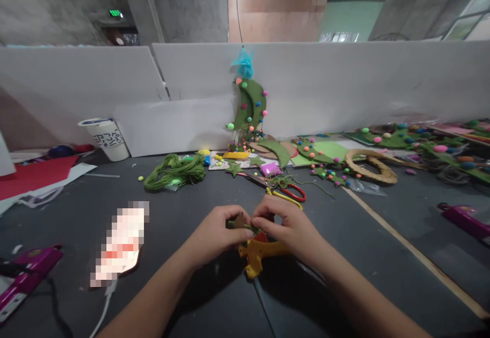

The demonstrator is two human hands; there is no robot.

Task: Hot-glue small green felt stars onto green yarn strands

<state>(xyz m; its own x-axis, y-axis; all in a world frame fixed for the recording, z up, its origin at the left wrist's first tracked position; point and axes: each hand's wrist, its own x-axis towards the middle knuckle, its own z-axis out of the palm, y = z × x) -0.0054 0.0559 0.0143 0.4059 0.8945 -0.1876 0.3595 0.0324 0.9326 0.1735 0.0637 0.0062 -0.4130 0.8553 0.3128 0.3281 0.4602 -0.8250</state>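
My left hand (214, 233) is closed in a pinch on a small green felt piece (230, 224) with a brownish pointed part sticking up. My right hand (281, 220) meets it at the same piece, thumb and forefinger pressed together there. The fingers cover most of the piece, so its full shape is hidden. Just below the hands lies a yellow hot glue gun (260, 251), partly under my right hand. Scissors (293, 192) with red and yellow handles rest just beyond the hands, beside a tangle of green yarn (281, 180).
A green yarn skein (174, 171), felt stars (234, 168) and a straw ring (352, 162) lie toward the back. A pompom-dotted green moon (260, 98) hangs before the white partition (325, 82). A cup (107, 139), lit phone (120, 241) with cable and purple power strips (32, 271) flank the workspace.
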